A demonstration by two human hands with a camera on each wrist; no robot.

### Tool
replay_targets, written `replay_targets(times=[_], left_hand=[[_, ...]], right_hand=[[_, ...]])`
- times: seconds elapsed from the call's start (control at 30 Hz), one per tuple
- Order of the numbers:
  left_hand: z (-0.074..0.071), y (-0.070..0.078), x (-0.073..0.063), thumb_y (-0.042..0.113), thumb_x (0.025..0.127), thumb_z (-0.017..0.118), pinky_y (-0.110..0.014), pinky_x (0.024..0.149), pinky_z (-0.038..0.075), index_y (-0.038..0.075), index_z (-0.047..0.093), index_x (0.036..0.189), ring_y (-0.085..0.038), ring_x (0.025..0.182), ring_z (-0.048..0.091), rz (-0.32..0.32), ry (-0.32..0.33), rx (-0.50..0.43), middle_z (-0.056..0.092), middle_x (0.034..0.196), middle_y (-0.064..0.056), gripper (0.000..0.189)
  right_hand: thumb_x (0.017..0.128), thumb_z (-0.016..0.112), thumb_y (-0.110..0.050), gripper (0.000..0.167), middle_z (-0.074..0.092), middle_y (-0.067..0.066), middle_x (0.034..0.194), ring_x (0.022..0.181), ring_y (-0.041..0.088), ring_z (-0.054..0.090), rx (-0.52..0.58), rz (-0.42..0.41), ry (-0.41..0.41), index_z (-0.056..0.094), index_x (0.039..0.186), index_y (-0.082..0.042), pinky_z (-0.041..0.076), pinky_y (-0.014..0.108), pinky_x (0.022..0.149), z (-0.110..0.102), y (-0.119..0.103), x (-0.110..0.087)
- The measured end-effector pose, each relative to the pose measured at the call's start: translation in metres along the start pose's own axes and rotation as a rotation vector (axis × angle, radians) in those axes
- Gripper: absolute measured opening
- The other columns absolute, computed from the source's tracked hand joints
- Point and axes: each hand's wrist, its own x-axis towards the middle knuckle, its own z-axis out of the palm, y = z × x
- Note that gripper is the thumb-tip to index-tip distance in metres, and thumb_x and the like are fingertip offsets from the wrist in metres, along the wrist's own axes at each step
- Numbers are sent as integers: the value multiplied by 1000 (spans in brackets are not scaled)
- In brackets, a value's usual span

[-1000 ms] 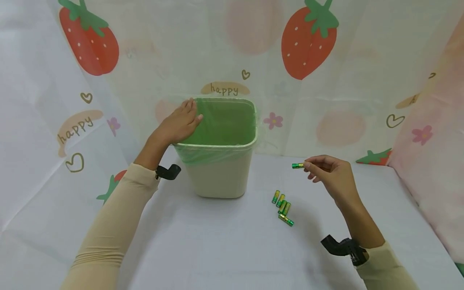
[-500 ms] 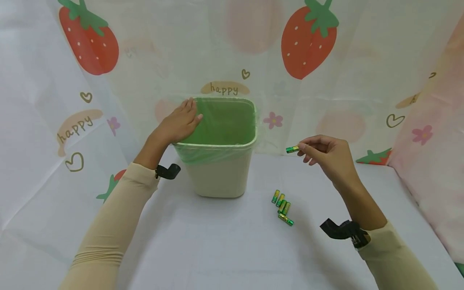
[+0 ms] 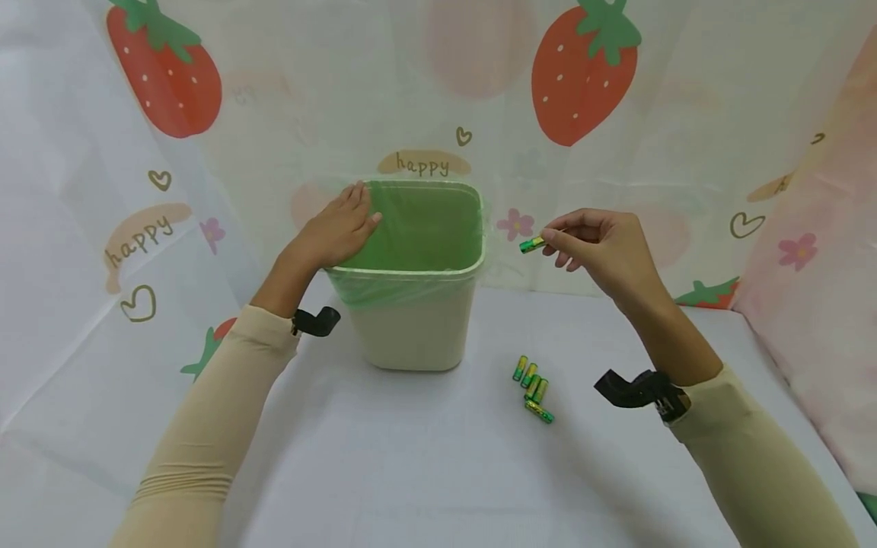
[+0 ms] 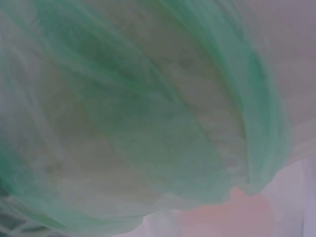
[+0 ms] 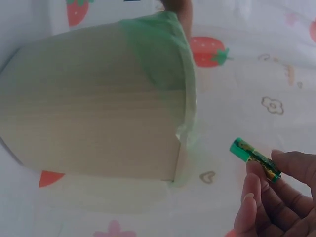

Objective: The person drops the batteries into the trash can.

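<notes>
My right hand (image 3: 603,247) pinches a green and yellow battery (image 3: 531,244) by one end, between thumb and fingertips. It is in the air to the right of a cream bin (image 3: 414,327), near rim height. In the right wrist view the battery (image 5: 255,159) points toward the bin's lined rim. My left hand (image 3: 339,228) rests on the bin's left rim, fingers extended over the edge. A thin green bag (image 3: 425,228) lines the bin and folds over its rim; that bag (image 4: 148,123) fills most of the left wrist view, where the hand is hidden.
Several more green and yellow batteries (image 3: 531,390) lie in a loose group on the white table (image 3: 411,457), right of the bin. Behind the bin hangs a strawberry-printed cloth (image 3: 507,91). Black straps with cameras sit on both wrists.
My right hand has risen and moved left with the battery, closer to the bin's right rim. The left hand stays on the rim, and the batteries on the table lie as before.
</notes>
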Motion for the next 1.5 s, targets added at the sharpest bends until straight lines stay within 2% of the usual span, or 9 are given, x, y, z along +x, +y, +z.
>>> replay_targets(times=[0.33,0.57,0.8,1.1,1.23,1.33,1.5], left_hand=[[-1,-1,0,40,113,17,-46,126,-2,-7,-7,158,-33,154,-14,-9,-4,-3,-13,167,-22,69],[0,1,-2,39,113,20,-46,126,0,-8,-4,158,-34,155,-11,-8,12,-9,-11,167,-23,69],[1,0,-4,37,114,21,-48,125,-1,-8,-4,158,-35,155,-11,-13,8,-26,-12,167,-23,68],[0,0,1,40,113,19,-47,126,-1,-7,-6,158,-34,155,-12,-2,8,-10,-12,167,-23,70],[-1,0,1,41,113,18,-47,126,-1,-6,-7,158,-33,155,-13,-2,5,-16,-13,167,-21,70],[-1,1,1,41,113,19,-47,126,-2,-5,-7,158,-33,154,-14,-7,-2,-21,-14,167,-21,70],[-1,1,0,41,113,19,-47,125,-2,-5,-7,159,-32,155,-14,-20,-11,-19,-14,167,-20,70]], right_hand=[[92,78,-35,31,76,6,86,68,19,67,-3,-3,-52,77,102,-6,56,25,60,13,-20,23],[92,78,-30,27,75,12,87,68,20,68,17,-10,-95,77,101,-5,56,27,62,24,-34,40],[92,78,-29,25,74,9,83,65,20,67,16,0,-141,77,101,-5,56,25,59,35,-46,56],[92,78,-28,20,76,13,89,70,26,65,-46,11,-194,78,100,-10,50,26,51,50,-50,70],[93,77,-25,17,76,11,87,73,33,67,-76,-1,-210,78,99,-9,52,29,54,59,-47,75],[93,76,-20,15,76,13,87,71,34,67,-77,-9,-225,79,98,-6,56,32,60,67,-44,79],[93,76,-16,14,76,15,87,70,35,67,-70,-7,-250,78,97,-3,57,32,60,78,-42,85]])
